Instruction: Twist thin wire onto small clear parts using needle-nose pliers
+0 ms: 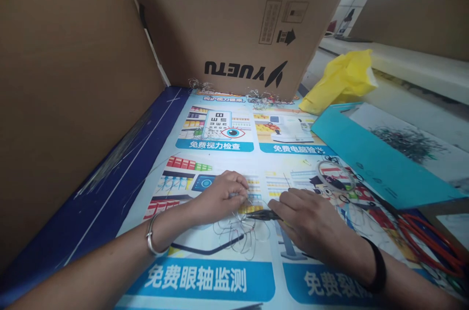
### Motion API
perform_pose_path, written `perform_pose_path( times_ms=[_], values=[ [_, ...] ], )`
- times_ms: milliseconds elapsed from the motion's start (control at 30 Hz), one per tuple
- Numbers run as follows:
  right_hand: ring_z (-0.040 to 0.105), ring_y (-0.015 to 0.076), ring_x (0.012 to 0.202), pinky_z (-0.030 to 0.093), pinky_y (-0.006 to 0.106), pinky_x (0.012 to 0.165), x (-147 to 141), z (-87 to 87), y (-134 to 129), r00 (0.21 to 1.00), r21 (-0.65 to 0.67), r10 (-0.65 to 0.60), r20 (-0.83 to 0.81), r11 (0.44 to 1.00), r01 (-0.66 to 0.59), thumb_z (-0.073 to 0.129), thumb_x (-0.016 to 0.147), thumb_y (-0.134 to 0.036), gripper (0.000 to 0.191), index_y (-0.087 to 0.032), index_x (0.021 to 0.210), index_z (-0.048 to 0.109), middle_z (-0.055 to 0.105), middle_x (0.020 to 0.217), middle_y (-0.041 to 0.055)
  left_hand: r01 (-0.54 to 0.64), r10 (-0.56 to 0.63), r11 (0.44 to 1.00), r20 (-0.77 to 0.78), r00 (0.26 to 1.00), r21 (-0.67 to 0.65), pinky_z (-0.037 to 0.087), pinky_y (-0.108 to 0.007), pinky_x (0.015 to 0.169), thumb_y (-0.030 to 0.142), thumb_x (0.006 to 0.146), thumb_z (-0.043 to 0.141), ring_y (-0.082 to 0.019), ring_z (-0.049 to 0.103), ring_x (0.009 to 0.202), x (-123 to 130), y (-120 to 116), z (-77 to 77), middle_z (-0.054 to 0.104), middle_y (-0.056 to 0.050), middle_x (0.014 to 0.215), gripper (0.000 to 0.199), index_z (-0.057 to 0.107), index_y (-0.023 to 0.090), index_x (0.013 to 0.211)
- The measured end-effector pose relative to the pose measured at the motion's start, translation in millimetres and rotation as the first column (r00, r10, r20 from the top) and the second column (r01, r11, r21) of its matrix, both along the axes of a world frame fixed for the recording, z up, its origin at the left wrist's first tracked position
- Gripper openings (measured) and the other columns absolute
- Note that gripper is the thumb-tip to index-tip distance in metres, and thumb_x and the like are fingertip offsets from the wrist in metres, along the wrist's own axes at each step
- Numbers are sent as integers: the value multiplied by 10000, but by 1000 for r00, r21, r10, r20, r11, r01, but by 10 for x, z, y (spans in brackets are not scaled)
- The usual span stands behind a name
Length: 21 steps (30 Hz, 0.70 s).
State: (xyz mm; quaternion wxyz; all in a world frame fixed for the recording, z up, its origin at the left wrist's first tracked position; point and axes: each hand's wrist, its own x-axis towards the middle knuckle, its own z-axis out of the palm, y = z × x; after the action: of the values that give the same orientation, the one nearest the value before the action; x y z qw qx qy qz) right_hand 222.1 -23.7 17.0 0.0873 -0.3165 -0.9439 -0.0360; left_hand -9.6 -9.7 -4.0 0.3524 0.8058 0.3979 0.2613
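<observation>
Over the printed sheet, my left hand is closed, its thumb and fingers pinching a thin silvery wire piece bent into several loops. My right hand grips a pair of dark-jawed pliers. The jaws point left and reach the wire piece close to my left fingertips. Whether the jaws are closed on a strand I cannot make out. A thin straight wire sticks up above my right hand. Most of the pliers' handles are hidden in my right palm.
Tall cardboard panels stand at the left and back, with tangled wire bits at their foot. To the right lie a yellow bag, a turquoise folder with a pile of small dark pieces, a wire coil and orange cord.
</observation>
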Motion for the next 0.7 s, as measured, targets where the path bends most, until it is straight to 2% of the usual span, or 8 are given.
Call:
perform_pose_path(
  times_ms=[233,467,600,700],
  values=[
    [426,172,692,281,314,639,69,47,87,997,-39,73,34,997,-72,516,796,-148,98,-199,821,596,547,735,21,38,-38,999,9,999,-11,401,-367,929,135,831,467,-181,505,1005,-9,-8,55,557,-55,1006,161,614,181,784],
    [457,157,723,309,291,650,157,181,178,993,-111,112,30,988,-108,483,776,-97,182,-171,864,624,559,745,36,45,-45,999,9,999,-12,399,-373,926,117,815,460,-184,503,1011,-3,-18,64,549,-49,1013,175,616,190,783],
    [466,167,733,304,299,648,181,193,190,997,-78,70,21,995,-68,501,784,-109,180,-186,893,622,559,762,30,47,-47,999,3,999,-14,397,-385,924,134,825,459,-194,499,1012,-3,-12,69,547,-52,1003,169,608,188,765],
    [461,174,727,292,307,638,178,166,183,1000,19,25,6,1000,-25,503,802,-124,160,-183,904,611,558,767,30,55,-55,998,-2,998,-10,396,-391,923,138,824,461,-196,498,1008,0,-7,73,545,-54,1005,164,601,188,754]
  ],
)
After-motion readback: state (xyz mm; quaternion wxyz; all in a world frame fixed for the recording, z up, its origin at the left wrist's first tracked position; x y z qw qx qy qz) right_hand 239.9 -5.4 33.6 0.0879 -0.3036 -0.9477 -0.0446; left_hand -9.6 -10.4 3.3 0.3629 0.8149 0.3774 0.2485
